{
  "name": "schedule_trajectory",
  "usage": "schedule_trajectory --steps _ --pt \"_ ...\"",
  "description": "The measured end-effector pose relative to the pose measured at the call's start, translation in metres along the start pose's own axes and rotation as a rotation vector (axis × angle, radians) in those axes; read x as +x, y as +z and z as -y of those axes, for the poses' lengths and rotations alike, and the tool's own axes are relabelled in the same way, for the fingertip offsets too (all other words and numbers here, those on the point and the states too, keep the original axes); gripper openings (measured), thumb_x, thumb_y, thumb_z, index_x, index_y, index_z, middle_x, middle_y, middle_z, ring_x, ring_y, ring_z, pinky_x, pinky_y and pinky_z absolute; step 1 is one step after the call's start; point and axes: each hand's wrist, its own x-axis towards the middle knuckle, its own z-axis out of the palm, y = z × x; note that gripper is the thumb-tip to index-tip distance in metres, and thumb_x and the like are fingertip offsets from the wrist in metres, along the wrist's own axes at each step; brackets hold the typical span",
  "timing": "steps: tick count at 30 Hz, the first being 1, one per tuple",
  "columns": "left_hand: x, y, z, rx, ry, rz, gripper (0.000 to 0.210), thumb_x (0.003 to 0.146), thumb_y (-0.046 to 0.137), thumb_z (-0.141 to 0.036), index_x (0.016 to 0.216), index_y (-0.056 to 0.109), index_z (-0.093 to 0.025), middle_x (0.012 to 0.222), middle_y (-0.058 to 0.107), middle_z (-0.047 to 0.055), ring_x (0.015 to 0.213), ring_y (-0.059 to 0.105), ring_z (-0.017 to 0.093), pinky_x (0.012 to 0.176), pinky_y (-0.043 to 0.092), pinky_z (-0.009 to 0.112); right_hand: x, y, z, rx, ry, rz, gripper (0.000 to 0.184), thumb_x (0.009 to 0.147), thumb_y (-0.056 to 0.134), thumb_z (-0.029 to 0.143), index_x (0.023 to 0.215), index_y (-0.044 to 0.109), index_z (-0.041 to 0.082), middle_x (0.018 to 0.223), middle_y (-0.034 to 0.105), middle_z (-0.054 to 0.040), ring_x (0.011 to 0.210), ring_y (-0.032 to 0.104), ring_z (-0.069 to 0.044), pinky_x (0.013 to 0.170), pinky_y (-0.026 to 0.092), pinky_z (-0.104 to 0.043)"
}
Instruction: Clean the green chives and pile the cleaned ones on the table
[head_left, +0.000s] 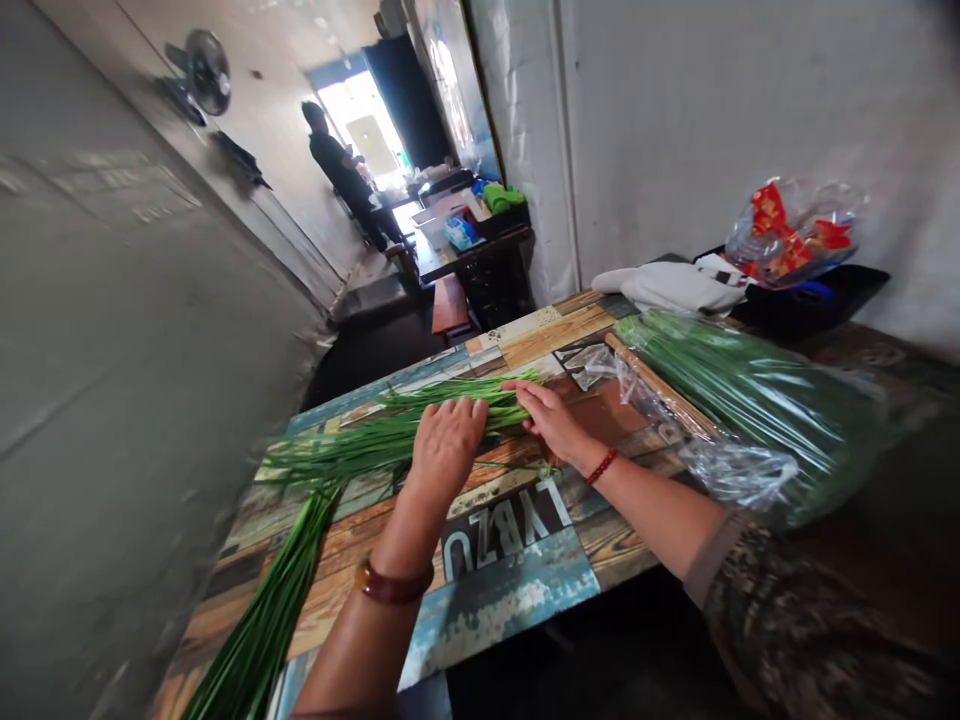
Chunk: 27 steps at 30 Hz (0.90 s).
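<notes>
A bunch of garlic chives (pixel 360 445) lies across the patterned table, pale stem ends toward the right. My left hand (pixel 450 440) is closed over the bunch, its fingers curled round the stalks. At the stem ends, my right hand (pixel 551 415) has its thumb and fingers closed on the chives, index finger stretched along them. Exactly how many stalks the right fingers hold is hidden. Another bunch of chives (pixel 277 610) runs down the table's left side, leaves toward me. A few loose stalks lie below my hands.
To the right, a clear plastic bag (pixel 765 400) full of chives lies beside a wooden stick (pixel 660 385). Behind it are a white cloth (pixel 667 288) and a clear bag with red ribbon (pixel 795 235). A person (pixel 341 170) stands by the bright doorway, near a cluttered table (pixel 442 262).
</notes>
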Motion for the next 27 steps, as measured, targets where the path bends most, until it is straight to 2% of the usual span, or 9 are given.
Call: schedule_trajectory --steps 3,5,7,10,12,14,15,19,27 --pt "0.001 -0.012 -0.002 0.023 0.023 0.03 0.02 0.093 0.038 -0.016 0.099 0.057 -0.02 0.088 0.06 0.007 0.085 0.056 0.022 0.079 0.039 0.035 -0.002 -0.002 -0.001 -0.03 -0.011 0.012 0.037 0.087 0.05 0.049 0.11 0.066 0.025 0.089 0.057 0.0002 0.057 0.044 -0.005 0.043 0.035 -0.013" --pt "0.001 -0.011 -0.003 -0.003 0.004 0.049 0.02 0.092 0.039 -0.015 0.1 0.056 -0.019 0.088 0.061 0.007 0.085 0.058 0.022 0.078 0.04 0.034 -0.002 -0.003 -0.003 -0.035 -0.004 0.041 0.039 0.089 0.048 0.05 0.112 0.065 0.024 0.094 0.059 -0.001 0.056 0.047 -0.005 0.041 0.034 -0.014" --pt "0.0 -0.007 0.0 -0.015 -0.022 0.086 0.02 0.092 0.039 -0.014 0.1 0.056 -0.018 0.089 0.061 0.008 0.085 0.06 0.021 0.078 0.041 0.033 -0.002 -0.004 -0.003 -0.066 -0.041 0.038 0.042 0.091 0.043 0.052 0.113 0.065 0.023 0.096 0.061 -0.0032 0.06 0.052 -0.008 0.044 0.039 -0.017" --pt "0.001 -0.003 0.006 0.027 -0.085 0.146 0.022 0.091 0.037 -0.013 0.102 0.055 -0.016 0.09 0.062 0.009 0.085 0.062 0.021 0.078 0.043 0.033 -0.002 -0.007 0.002 -0.232 -0.269 -0.113 0.042 0.093 0.04 0.05 0.11 0.065 0.021 0.103 0.064 -0.0071 0.083 0.06 -0.016 0.065 0.051 -0.027" --pt "0.002 -0.002 0.011 0.06 -0.144 0.179 0.023 0.092 0.034 -0.013 0.103 0.054 -0.015 0.09 0.063 0.01 0.085 0.063 0.02 0.077 0.045 0.032 -0.005 -0.009 0.007 -0.375 -0.461 -0.242 0.035 0.093 0.045 0.046 0.106 0.065 0.021 0.106 0.064 -0.0085 0.098 0.058 -0.02 0.084 0.05 -0.034" --pt "0.003 -0.002 0.015 0.079 -0.194 0.206 0.023 0.092 0.032 -0.012 0.102 0.053 -0.014 0.089 0.063 0.01 0.083 0.065 0.02 0.073 0.046 0.03 -0.009 -0.008 0.011 -0.482 -0.577 -0.265 0.028 0.092 0.049 0.043 0.098 0.066 0.021 0.1 0.065 -0.0082 0.098 0.058 -0.021 0.09 0.046 -0.036" --pt "0.004 -0.002 0.015 0.088 -0.209 0.211 0.023 0.093 0.031 -0.013 0.102 0.053 -0.014 0.089 0.064 0.01 0.082 0.065 0.02 0.072 0.047 0.03 -0.011 -0.006 0.012 -0.513 -0.594 -0.221 0.026 0.092 0.049 0.041 0.093 0.066 0.021 0.094 0.066 -0.0074 0.094 0.059 -0.021 0.089 0.046 -0.036" --pt "0.007 0.0 0.007 0.143 -0.201 0.188 0.025 0.094 0.029 -0.013 0.104 0.051 -0.014 0.089 0.063 0.009 0.083 0.066 0.02 0.07 0.047 0.029 -0.017 0.007 0.004 -0.536 -0.519 -0.004 0.025 0.091 0.053 0.036 0.081 0.069 0.02 0.08 0.067 -0.0048 0.075 0.061 -0.016 0.074 0.048 -0.029" --pt "0.017 -0.004 -0.024 0.134 -0.133 0.193 0.024 0.094 0.029 -0.012 0.105 0.05 -0.014 0.088 0.062 0.01 0.082 0.065 0.02 0.072 0.048 0.031 -0.009 0.009 -0.005 -0.28 -0.28 -0.051 0.024 0.082 0.059 0.037 0.078 0.07 0.015 0.075 0.069 -0.0033 0.068 0.059 -0.015 0.065 0.044 -0.026"
